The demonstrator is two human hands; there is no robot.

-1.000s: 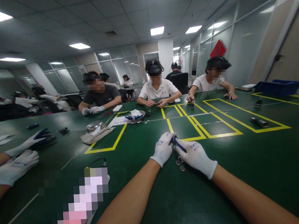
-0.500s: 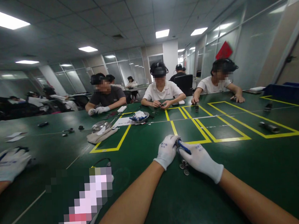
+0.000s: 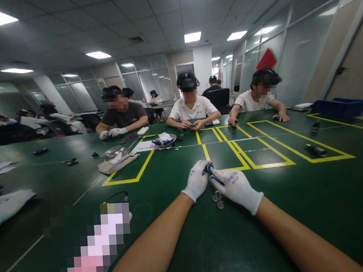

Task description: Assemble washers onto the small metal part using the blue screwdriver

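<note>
My left hand (image 3: 197, 179), in a white work glove with blue print, is closed on a small dark metallic part (image 3: 208, 167). My right hand (image 3: 236, 187), gloved the same way, meets it at that part, thumb and fingers pressed together around it. The blue palm side of the glove shows near the fingertips. What kind of part it is I cannot make out, since the fingers cover most of it. Just below the hands, several small round metal pieces with central holes (image 3: 218, 200) lie grouped on the green tabletop (image 3: 211, 244).
Yellow tape (image 3: 271, 163) marks rectangles ahead. A dark metal cylinder (image 3: 316, 150) lies at right, near a blue bin (image 3: 341, 106). A metal bowl (image 3: 165, 140) holds gloves; a beige cloth (image 3: 114, 164) lies left of it. Another person's gloved hand (image 3: 13, 203) is at far left. Several people sit opposite.
The view has shifted slightly, so most of the scene sits further left. Both hands stay together on the small part. The neighbour's gloved hand at far left has changed its pose.
</note>
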